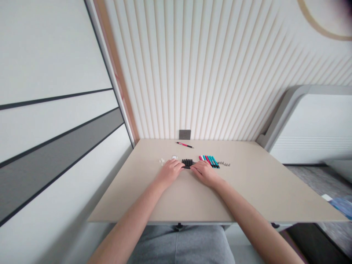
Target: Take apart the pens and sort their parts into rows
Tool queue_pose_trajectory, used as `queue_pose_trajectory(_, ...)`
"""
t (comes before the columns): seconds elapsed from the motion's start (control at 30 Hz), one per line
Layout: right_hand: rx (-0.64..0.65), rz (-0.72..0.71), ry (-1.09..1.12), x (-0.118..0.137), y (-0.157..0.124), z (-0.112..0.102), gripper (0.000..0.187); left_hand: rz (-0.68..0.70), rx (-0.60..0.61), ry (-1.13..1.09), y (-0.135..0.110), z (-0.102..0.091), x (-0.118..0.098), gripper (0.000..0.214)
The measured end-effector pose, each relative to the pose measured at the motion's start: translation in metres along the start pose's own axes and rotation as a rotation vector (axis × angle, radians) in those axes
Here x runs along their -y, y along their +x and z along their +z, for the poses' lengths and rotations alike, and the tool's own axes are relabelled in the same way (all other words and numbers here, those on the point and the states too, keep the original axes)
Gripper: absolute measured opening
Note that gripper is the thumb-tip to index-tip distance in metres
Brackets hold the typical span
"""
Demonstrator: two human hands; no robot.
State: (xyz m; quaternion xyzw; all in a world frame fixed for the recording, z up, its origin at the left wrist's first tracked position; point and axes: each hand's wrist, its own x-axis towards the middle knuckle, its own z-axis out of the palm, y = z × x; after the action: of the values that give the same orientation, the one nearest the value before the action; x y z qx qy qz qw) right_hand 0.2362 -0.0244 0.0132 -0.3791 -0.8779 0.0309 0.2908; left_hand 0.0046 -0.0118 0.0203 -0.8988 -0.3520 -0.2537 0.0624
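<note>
While the black ribbed piece lies about midway between the left and right edges of the surface, somewhat closer to the far edge than the near one, its long axis runs left to right. The hands meet it from the near side, one at each end. The left hand touches its left end with the fingertips and the right hand touches its right end, so neither is nearer than the other. Both hands are palm down with fingers loosely curled; whether they pinch the piece or only rest against it cannot be told. The bare forearms reach in from the near edge and converge toward the piece.

Just beyond the right hand a row of pens, teal and pink-red, lies side by side, and a short line of small metal pieces follows toward the right edge. Near the left hand sit small white pieces. Close to the far edge a single red pen lies almost parallel to it, below a grey wall socket.
</note>
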Motion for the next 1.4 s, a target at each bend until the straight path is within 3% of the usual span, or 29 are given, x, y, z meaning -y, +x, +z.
queue_pose_trajectory(0.27, -0.06, 0.034, 0.032, -0.012, 0.0, 0.013, 0.025, -0.027, 0.018, -0.036, -0.001, 0.0, -0.001, 0.011)
queue_pose_trajectory(0.57, -0.123, -0.057, -0.1, -0.006, 0.003, 0.006, 0.021, 0.013, 0.045, 0.003, -0.001, 0.004, 0.002, 0.02)
queue_pose_trajectory(0.7, -0.174, -0.061, -0.066, -0.004, 0.001, 0.004, 0.018, 0.0, 0.004, -0.017, -0.001, 0.003, 0.002, 0.019)
queue_pose_trajectory(0.97, -0.071, 0.011, -0.012, -0.006, 0.001, 0.007, 0.029, -0.019, -0.042, -0.061, 0.0, 0.0, 0.0, 0.018)
queue_pose_trajectory(1.4, -0.137, 0.03, 0.121, -0.006, 0.001, 0.009, 0.019, 0.004, -0.015, -0.027, 0.0, 0.002, 0.0, 0.018)
